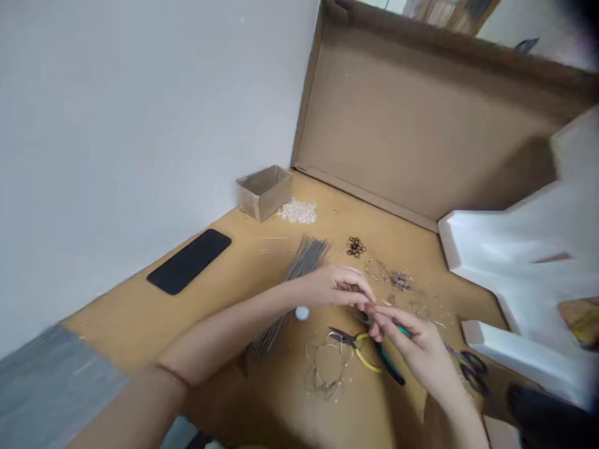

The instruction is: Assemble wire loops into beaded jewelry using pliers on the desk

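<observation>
Where left hand (333, 285) meets right hand (421, 352), fingers (395, 315) look closed, anything held unclear.

The tan table (238, 274) bears a black phone (189, 260), cardboard box (270, 201), grey wires (306, 257) and pliers (345, 337).

The left hand (334, 287) and right hand (416, 349) come together above the table (224, 274), anything between them too small to tell. Grey wires (306, 257) lie bundled beneath the left forearm (238, 324); yellow-handled pliers (344, 337) and thin wire loops (322, 385) lie nearby.
</observation>
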{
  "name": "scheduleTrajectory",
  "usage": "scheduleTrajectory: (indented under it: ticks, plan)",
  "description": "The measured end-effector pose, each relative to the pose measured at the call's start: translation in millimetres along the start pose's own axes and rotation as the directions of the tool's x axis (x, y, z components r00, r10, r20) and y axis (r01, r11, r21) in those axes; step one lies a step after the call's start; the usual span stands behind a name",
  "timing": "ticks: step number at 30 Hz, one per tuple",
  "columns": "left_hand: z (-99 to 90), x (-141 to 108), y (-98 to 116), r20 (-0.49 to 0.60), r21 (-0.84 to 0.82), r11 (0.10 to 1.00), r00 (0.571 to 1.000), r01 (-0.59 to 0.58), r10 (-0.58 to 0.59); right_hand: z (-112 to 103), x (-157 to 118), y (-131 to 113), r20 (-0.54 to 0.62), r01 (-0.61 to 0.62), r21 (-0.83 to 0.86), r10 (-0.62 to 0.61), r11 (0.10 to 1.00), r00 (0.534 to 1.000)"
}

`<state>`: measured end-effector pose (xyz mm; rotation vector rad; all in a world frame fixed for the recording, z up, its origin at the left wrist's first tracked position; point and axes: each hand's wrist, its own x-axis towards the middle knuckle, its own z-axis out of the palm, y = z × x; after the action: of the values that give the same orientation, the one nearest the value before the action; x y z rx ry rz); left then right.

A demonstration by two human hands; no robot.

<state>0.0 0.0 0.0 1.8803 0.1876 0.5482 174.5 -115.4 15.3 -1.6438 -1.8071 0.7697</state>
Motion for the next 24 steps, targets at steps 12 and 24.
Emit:
scheduleTrajectory:
  ticks: [12,24]
  plan:
    - [17.2,-1,1,-0.037,0.829,0.559,0.999,0.027,0.008,4,1,22,-0.053,0.059,-0.710,-0.136,0.702,0.989]
    - [33.1,5,-12,-0.138,0.648,0.746,0.987,0.152,-0.081,26,6,17,-0.153,0.006,-0.803,-0.216,0.597,0.964]
